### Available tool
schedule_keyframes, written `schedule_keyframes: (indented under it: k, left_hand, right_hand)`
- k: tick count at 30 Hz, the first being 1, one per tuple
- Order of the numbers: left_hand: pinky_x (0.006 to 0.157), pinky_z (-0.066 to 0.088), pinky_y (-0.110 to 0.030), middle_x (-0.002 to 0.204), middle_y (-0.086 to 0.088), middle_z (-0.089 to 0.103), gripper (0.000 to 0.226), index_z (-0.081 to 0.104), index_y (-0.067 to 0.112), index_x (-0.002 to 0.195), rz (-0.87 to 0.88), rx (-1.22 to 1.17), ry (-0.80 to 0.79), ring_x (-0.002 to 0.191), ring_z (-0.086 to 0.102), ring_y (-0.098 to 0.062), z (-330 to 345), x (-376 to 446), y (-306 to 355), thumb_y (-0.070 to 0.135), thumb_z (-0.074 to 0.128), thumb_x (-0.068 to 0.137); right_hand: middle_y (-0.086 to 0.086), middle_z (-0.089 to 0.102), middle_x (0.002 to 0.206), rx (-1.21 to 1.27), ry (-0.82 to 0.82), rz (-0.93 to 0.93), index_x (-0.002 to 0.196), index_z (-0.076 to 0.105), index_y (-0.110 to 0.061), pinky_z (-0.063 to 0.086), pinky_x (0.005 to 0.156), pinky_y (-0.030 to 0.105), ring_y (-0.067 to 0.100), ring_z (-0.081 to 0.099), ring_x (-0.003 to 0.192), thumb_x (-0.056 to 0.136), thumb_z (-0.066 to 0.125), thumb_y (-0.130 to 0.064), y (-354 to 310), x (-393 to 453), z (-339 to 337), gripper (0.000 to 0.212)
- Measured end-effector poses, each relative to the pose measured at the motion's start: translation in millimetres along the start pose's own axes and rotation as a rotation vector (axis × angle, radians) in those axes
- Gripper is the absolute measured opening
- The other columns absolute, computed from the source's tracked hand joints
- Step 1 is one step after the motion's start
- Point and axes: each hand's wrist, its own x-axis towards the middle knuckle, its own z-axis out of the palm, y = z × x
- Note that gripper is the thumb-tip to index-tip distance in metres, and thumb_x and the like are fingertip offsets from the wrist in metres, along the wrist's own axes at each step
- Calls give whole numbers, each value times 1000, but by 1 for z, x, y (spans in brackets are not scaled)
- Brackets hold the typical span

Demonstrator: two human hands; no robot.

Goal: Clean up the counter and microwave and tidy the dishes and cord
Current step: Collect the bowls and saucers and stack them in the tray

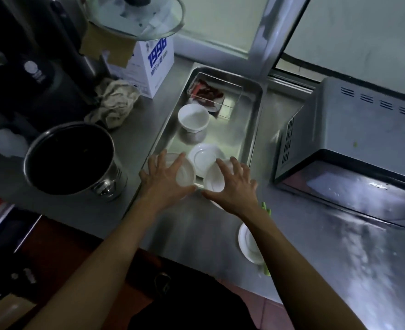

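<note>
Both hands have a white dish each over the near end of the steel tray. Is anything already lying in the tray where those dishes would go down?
Yes. A white saucer lies on the tray floor just beyond the left hand and right hand. Farther back stand a white bowl and a clear box. Bare floor shows between saucer and bowl.

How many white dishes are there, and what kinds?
Small white round bowls: 3 (in left hand, in right hand, upright in the steel tray)
Flat white round plates: 2 (in tray, on counter)
Total: 5
</note>
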Motion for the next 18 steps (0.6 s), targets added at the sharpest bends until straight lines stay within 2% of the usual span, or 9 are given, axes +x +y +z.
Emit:
schedule_keyframes:
  k: [12,18]
  left_hand:
    - [113,19,-60,163,-4,3,102,11,47,152,29,62,2,148,4,-33,-19,74,24,77,64,70]
    - [116,14,-64,164,-1,-4,105,9,48,152,107,9,-103,150,-6,-33,7,103,28,74,67,69]
  right_hand:
    - [-2,3,165,-12,-7,9,153,12,-43,25,110,62,33,5,150,71,61,-79,15,66,-15,102]
    - [-4,2,165,12,-16,97,152,12,-44,24,110,64,32,3,149,71,58,-82,21,78,-13,101]
